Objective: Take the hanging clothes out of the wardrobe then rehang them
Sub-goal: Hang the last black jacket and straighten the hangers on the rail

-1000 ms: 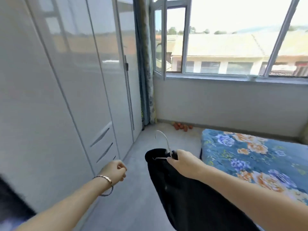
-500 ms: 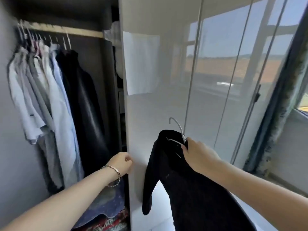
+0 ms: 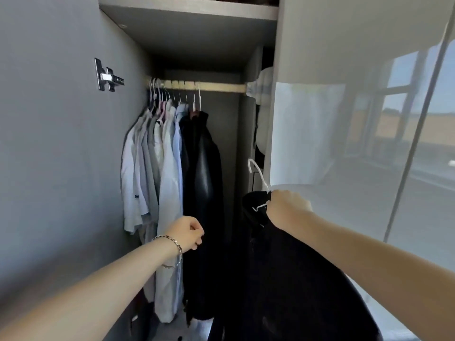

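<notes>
Though empty, left hand [image 3: 188, 232] fisted.

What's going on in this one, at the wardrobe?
A person stands at the open wardrobe. The right hand grips a white hanger carrying a black garment, held below the rail and not yet hooked on. The left hand is curled, holding nothing. Light shirts and a dark jacket hang on the rail.

Place: a home, at a clothes wardrobe [image 3: 192, 45] | Seen: open compartment, wooden rail [image 3: 221, 86] with pale shirts [image 3: 168, 168] and black jacket [image 3: 208, 183] on hangers | Beside: glossy white door [image 3: 369, 230] mirroring a window
</notes>
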A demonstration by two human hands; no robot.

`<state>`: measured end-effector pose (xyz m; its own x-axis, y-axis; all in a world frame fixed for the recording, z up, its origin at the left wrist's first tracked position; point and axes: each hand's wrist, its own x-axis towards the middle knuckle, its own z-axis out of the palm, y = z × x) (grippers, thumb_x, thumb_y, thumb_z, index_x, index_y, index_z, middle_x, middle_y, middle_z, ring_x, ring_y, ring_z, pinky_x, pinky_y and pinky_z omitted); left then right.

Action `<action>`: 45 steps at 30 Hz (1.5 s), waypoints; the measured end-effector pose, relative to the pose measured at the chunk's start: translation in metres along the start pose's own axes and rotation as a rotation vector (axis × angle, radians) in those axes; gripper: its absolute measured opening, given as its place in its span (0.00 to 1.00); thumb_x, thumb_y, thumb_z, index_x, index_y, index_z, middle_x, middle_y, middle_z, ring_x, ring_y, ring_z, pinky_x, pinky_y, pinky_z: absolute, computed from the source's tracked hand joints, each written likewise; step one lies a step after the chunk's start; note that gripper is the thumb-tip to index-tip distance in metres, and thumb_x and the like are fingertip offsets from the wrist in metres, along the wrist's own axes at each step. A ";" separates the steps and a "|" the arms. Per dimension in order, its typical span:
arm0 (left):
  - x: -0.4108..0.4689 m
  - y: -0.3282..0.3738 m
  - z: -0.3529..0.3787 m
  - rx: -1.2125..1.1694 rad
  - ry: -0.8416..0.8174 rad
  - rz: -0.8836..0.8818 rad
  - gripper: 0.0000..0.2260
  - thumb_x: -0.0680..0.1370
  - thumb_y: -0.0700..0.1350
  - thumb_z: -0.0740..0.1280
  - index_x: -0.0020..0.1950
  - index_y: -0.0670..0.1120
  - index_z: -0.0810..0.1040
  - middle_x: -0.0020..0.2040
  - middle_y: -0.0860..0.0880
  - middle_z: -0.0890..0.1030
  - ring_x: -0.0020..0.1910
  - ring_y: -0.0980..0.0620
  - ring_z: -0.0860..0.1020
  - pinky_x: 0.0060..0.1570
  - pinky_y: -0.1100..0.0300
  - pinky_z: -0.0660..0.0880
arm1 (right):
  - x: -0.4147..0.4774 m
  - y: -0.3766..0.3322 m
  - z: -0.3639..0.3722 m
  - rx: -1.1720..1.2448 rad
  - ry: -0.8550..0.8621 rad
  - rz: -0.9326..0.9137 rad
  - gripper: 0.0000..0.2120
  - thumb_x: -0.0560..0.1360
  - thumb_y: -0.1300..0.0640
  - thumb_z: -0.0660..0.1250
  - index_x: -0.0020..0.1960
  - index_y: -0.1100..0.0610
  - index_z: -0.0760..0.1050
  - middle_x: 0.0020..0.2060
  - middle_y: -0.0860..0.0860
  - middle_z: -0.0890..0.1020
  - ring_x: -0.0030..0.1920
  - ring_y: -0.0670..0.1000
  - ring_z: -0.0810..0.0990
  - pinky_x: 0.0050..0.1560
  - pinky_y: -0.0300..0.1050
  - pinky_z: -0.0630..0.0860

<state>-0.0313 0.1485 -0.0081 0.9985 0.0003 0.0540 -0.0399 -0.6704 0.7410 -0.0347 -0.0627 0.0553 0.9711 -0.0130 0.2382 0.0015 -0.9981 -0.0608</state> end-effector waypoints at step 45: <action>0.266 0.080 -0.151 0.025 0.709 0.402 0.09 0.77 0.39 0.57 0.47 0.52 0.73 0.38 0.56 0.76 0.34 0.55 0.73 0.35 0.61 0.71 | 0.259 -0.123 0.007 0.143 0.289 -0.059 0.18 0.81 0.47 0.53 0.51 0.58 0.75 0.34 0.49 0.75 0.40 0.53 0.76 0.36 0.42 0.68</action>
<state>0.2256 0.2069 0.1661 0.6477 0.2201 0.7294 -0.3810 -0.7355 0.5603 0.2180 0.0572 0.1181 0.8603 0.0079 0.5097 0.1093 -0.9795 -0.1693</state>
